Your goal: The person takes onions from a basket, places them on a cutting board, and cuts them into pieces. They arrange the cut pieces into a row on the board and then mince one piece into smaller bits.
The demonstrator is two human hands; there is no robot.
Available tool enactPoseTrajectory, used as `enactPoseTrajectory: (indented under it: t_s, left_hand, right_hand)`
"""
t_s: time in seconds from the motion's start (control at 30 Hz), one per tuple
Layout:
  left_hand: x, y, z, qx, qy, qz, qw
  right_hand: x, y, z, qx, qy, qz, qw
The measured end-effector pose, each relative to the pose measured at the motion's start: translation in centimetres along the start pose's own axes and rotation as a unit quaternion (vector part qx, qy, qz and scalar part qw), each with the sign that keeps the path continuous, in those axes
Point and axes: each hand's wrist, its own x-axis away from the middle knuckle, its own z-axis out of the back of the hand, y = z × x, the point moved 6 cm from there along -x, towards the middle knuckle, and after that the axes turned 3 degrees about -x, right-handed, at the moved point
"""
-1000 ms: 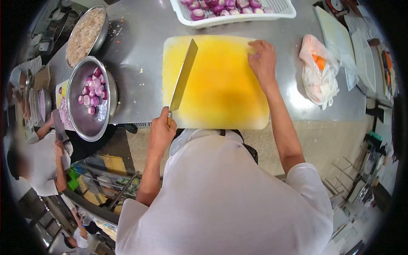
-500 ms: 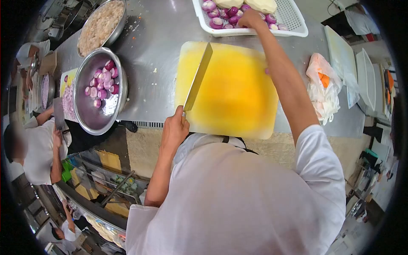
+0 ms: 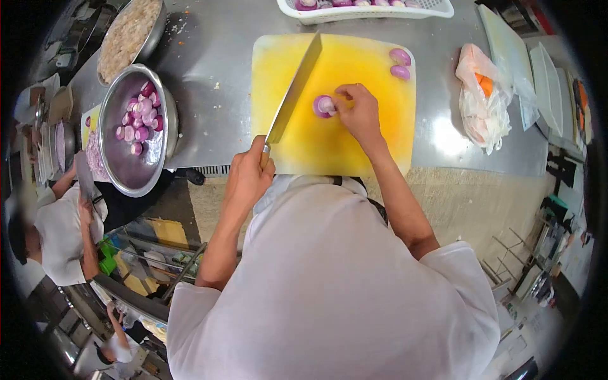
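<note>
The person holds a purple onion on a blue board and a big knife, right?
No, the board is yellow, not blue; the head view shows it. The right hand holds the purple onion on it, the left hand the big knife.

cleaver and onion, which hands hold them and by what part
Left hand grips the cleaver by its handle; right hand holds the onion by its side with fingertips.

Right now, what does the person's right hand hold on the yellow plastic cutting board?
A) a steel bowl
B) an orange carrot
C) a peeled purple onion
C: the right hand pins a peeled purple onion on the yellow cutting board; the left hand grips the steel cleaver.
</note>
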Motion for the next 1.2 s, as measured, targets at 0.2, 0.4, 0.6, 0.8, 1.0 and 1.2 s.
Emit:
enactPoseTrajectory:
  t_s: [0.2, 0.4, 0.6, 0.8, 1.0, 1.2]
  left_hand:
    - [3.0, 2.1, 0.5, -0.058, -0.071, -0.056, 0.994]
    - [-0.5, 1.5, -4.0, -0.091, -0.085, -0.085, 0.989]
    - [-4.6, 2.2, -4.2, -0.056, -0.01, -0.132, 0.99]
    - [-2.2, -0.1, -2.8, -0.059, -0.018, -0.076, 0.995]
    - [0.2, 3.5, -0.2, -0.055, -0.035, -0.063, 0.996]
    - [-3.4, 3.1, -4.8, -0.069, 0.003, -0.155, 0.986]
  right_hand:
    - [0.4, -1.2, -0.2, -0.084, -0.002, -0.015, 0.996]
    - [0.6, -1.6, 0.0, -0.083, 0.015, 0.029, 0.996]
    - [1.9, -3.6, 0.4, -0.147, 0.008, 0.07, 0.987]
    - [3.5, -5.9, -1.9, -0.068, -0.103, 0.046, 0.991]
    - [3.9, -5.6, -1.6, -0.09, -0.066, 0.051, 0.992]
    - [4.3, -5.1, -1.9, -0.104, -0.021, 0.058, 0.993]
